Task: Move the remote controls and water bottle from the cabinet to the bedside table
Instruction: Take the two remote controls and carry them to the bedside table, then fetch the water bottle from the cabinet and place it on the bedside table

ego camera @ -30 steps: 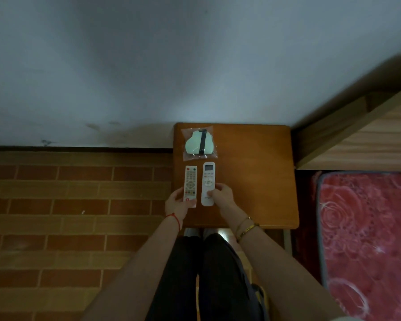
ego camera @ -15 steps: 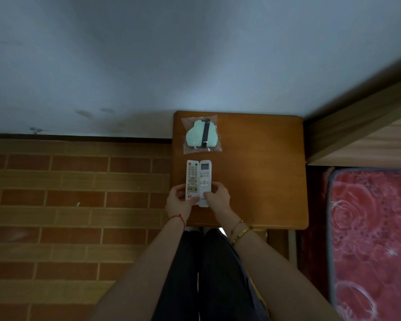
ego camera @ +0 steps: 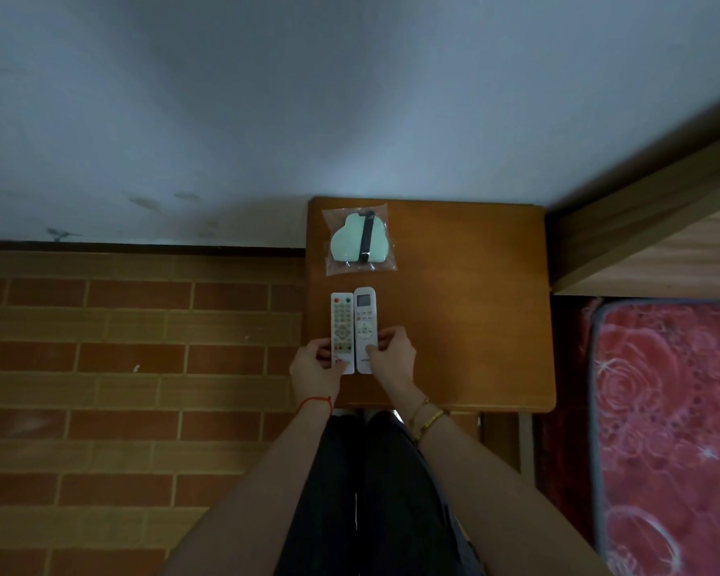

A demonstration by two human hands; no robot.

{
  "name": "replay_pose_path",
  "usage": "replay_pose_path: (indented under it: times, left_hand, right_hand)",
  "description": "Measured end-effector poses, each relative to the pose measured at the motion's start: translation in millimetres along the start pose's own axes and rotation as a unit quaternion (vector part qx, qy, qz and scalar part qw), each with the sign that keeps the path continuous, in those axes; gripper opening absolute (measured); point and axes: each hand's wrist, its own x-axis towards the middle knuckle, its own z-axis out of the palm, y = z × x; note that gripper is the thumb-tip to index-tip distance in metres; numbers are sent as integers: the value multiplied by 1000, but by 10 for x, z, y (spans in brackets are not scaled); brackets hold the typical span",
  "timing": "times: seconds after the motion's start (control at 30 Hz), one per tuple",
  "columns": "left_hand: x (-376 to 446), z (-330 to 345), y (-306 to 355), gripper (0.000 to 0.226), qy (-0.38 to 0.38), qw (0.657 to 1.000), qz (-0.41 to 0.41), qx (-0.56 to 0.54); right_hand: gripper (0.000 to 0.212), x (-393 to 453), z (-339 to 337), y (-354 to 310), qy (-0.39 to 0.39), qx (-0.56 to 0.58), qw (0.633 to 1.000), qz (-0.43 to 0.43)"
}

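Two slim white plastic remotes lie flat, side by side and touching, on the brown wooden desk [ego camera: 466, 309]. Your left hand [ego camera: 317, 367] pinches the near end of the many-buttoned remote [ego camera: 341, 326]; your right hand [ego camera: 393, 356] pinches the display-topped remote [ego camera: 365, 318]. Judge both light, rigid and somewhat smooth; grip across the long edges near the middle. No water bottle is in view.

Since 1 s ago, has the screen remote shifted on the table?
Yes. The screen remote slid left toward the button remote; they now lie side by side below the bagged green item.
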Motion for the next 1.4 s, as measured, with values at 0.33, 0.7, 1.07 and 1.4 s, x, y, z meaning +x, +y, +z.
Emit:
replay_pose_path:
  times: [0.33, 0.7, 1.07, 1.4]
  left_hand:
    - [-30, 13, -52, 44, 3, 999, 36, -5]
    - [-538, -564, 191, 43, -8, 996, 84, 22]
    - [-1608, -1789, 1154, 45, 13, 966, 237, 104]
    - [-2733, -2555, 1589, 53, 57, 950, 288, 102]
  right_hand:
    - [29, -19, -6, 64, 16, -49, 998, -29]
    - [38, -579, -544, -164, 6, -124, 986, -113]
    - [48, -1889, -1511, -1035, 49, -140, 954, -262]
    - [47, -3025, -2147, -1416, 72, -132, 917, -370]
